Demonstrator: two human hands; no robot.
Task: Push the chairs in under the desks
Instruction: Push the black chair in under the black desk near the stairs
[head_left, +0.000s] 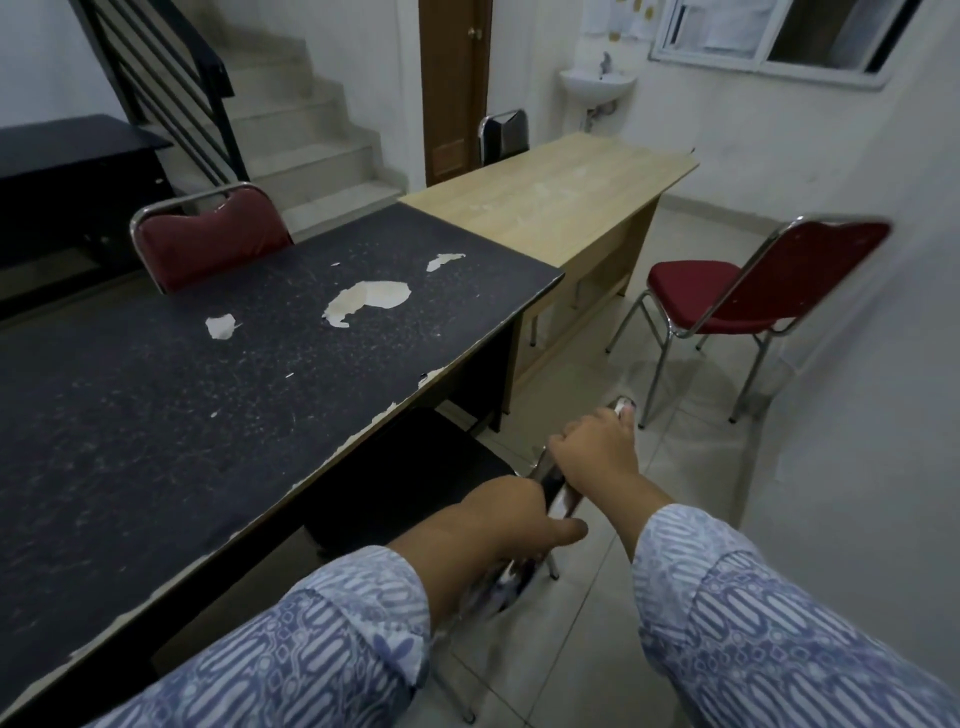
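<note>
A black chair with a chrome frame stands in front of me, its seat partly under the worn black desk. My left hand and my right hand both grip the chrome top rail of its backrest. A red chair stands out on the floor to the right, apart from the light wooden desk. Another red chair sits against the far side of the black desk. A black chair stands behind the wooden desk.
A staircase with a black railing rises at the back left. A brown door and a small wall sink are at the back. A dark cabinet stands at far left. A white wall runs close along the right.
</note>
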